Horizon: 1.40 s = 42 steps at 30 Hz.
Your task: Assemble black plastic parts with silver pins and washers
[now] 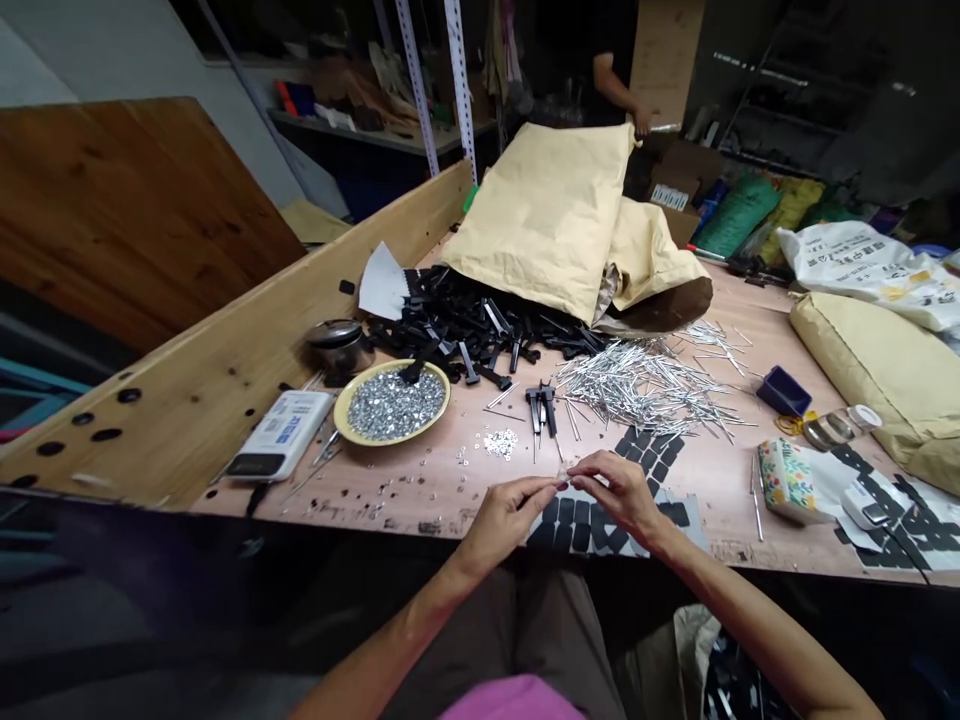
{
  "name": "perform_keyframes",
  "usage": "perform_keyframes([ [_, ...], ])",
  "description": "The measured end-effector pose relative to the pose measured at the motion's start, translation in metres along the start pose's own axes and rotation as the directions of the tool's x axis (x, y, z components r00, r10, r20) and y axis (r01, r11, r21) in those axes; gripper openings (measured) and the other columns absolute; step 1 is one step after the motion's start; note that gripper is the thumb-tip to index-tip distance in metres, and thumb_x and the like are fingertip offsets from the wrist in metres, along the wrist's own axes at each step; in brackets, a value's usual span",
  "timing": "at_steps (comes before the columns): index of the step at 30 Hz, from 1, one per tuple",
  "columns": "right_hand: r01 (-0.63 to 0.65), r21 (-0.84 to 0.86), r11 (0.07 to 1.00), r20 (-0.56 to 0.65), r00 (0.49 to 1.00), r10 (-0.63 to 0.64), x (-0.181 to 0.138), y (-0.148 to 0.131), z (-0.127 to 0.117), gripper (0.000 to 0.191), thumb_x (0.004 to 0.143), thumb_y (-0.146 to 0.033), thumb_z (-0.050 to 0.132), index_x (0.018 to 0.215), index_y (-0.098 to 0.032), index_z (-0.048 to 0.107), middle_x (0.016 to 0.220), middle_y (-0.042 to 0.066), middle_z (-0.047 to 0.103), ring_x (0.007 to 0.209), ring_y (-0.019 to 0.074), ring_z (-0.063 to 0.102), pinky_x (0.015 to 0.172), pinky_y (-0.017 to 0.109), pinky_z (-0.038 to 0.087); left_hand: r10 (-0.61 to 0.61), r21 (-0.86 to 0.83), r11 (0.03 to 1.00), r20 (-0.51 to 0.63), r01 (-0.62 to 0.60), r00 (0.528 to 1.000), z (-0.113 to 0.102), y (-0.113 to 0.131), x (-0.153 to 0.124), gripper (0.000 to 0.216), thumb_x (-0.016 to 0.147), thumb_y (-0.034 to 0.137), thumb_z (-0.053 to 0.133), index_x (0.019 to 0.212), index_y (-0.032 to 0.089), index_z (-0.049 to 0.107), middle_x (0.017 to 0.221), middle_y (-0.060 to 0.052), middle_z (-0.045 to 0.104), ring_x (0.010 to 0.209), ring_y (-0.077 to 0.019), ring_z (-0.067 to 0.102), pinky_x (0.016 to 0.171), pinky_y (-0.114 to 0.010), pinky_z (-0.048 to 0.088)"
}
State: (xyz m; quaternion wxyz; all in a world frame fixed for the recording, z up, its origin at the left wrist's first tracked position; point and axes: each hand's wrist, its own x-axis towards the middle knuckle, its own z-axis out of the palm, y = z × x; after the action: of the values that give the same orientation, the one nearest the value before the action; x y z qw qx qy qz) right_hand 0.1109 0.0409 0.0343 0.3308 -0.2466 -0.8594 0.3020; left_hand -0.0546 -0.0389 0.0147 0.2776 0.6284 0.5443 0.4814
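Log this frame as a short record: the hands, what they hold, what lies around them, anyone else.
left hand: fingertips pinch a small piece, too small to identify
right hand: pinches the same small piece from the other side
under hands: sheet of black pads
ahead: pile of metal pins, black plastic parts spilling from a paper sack
left side: yellow plate of silver bits, white device
other person: far end of table, hand at the sack's top

Dim room, table lit from above, edges warped, corners dark
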Motion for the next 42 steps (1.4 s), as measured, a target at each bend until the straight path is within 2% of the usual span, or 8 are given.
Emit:
perform_keyframes([
  [9, 0.045, -0.13, 0.99, 0.028, 0.999, -0.042, -0.003, -0.006, 0.002, 0.038, 0.097, -0.041, 0.031, 0.074, -0.018, 0.052, 0.066, 0.002, 0.053, 0.061, 0.0119, 0.049, 0.057, 0.023, 0.04, 0.278, 0.469, 0.853, -0.042, -0.227, 0.96, 0.008, 0.0, -0.01, 0.03, 0.092, 0.024, 0.042, 0.101, 0.02, 0.07, 0.065, -0.003, 0.069, 0.057, -0.0108, 0.063, 0.053, -0.018, 0.043],
  [13, -0.116, -0.111, 0.987, -0.006, 0.993, 0.116, -0.006, -0.004, 0.014, 0.053, 0.096, -0.05, 0.021, 0.058, -0.02, 0.042, 0.055, -0.001, 0.042, 0.052, 0.0111, 0.041, 0.053, 0.023, 0.034, 0.316, 0.497, 0.83, -0.043, -0.254, 0.948, 0.012, 0.001, -0.011, 0.032, 0.093, 0.023, 0.04, 0.097, 0.019, 0.071, 0.058, -0.002, 0.065, 0.05, -0.0114, 0.059, 0.049, -0.02, 0.039],
  [19, -0.468, 0.015, 0.884, -0.048, 0.883, 0.468, -0.011, -0.005, 0.013, 0.064, 0.088, -0.066, 0.02, 0.061, -0.019, 0.053, 0.06, 0.0, 0.053, 0.058, 0.0127, 0.049, 0.055, 0.024, 0.035, -0.244, -0.145, 0.962, -0.084, 0.23, 0.966, 0.018, 0.005, -0.004, 0.025, 0.083, 0.037, 0.053, 0.086, 0.021, 0.072, 0.077, -0.005, 0.07, 0.069, -0.0156, 0.064, 0.062, -0.024, 0.047],
  [25, -0.474, 0.487, 0.734, -0.101, 0.804, 0.586, -0.032, -0.011, 0.032, 0.044, 0.076, -0.061, 0.057, 0.092, -0.021, 0.065, 0.091, 0.004, 0.067, 0.084, 0.0177, 0.06, 0.074, 0.028, 0.047, -0.597, -0.797, 0.35, 0.215, 0.493, 0.773, 0.036, 0.009, 0.011, 0.037, 0.055, 0.038, 0.078, 0.084, 0.017, 0.069, 0.093, -0.006, 0.069, 0.085, -0.0156, 0.062, 0.076, -0.026, 0.048],
  [30, -0.546, 0.705, 0.453, 0.028, 0.659, 0.751, -0.052, -0.009, 0.051, 0.044, 0.072, -0.061, 0.06, 0.085, -0.019, 0.064, 0.067, -0.001, 0.06, 0.06, 0.0132, 0.056, 0.057, 0.026, 0.047, -0.669, -0.834, 0.226, 0.244, 0.504, 0.702, 0.063, 0.008, 0.009, 0.045, 0.05, 0.037, 0.082, 0.087, 0.017, 0.068, 0.088, -0.003, 0.068, 0.08, -0.0144, 0.062, 0.072, -0.026, 0.048],
  [33, -0.604, 0.534, 0.592, -0.058, 0.672, 0.738, -0.065, 0.003, 0.032, 0.034, 0.081, -0.051, 0.056, 0.083, -0.019, 0.065, 0.065, -0.001, 0.058, 0.059, 0.0127, 0.054, 0.054, 0.024, 0.044, -0.681, -0.797, 0.27, 0.238, 0.54, 0.692, 0.073, 0.01, 0.007, 0.041, 0.049, 0.037, 0.082, 0.082, 0.016, 0.069, 0.104, -0.008, 0.067, 0.093, -0.0177, 0.061, 0.077, -0.026, 0.048],
  [36, -0.589, 0.007, 0.808, -0.377, 0.747, 0.548, -0.085, 0.032, -0.007, 0.021, 0.087, -0.034, 0.052, 0.081, -0.02, 0.067, 0.08, 0.004, 0.061, 0.076, 0.0167, 0.056, 0.067, 0.027, 0.045, -0.676, -0.708, 0.306, 0.309, 0.636, 0.669, 0.075, 0.011, 0.007, 0.043, 0.054, 0.035, 0.08, 0.092, 0.019, 0.07, 0.121, -0.01, 0.06, 0.1, -0.0196, 0.061, 0.078, -0.026, 0.049],
  [42, -0.524, -0.764, 0.376, -0.41, 0.844, 0.345, -0.115, 0.116, -0.088, 0.025, 0.091, -0.016, 0.044, 0.076, -0.018, 0.064, 0.079, 0.009, 0.057, 0.074, 0.0204, 0.046, 0.061, 0.03, 0.037, -0.732, -0.658, 0.358, 0.243, 0.663, 0.636, 0.074, 0.001, 0.002, 0.05, 0.055, 0.035, 0.08, 0.1, 0.018, 0.066, 0.105, -0.006, 0.062, 0.073, -0.0121, 0.064, 0.063, -0.023, 0.052],
])
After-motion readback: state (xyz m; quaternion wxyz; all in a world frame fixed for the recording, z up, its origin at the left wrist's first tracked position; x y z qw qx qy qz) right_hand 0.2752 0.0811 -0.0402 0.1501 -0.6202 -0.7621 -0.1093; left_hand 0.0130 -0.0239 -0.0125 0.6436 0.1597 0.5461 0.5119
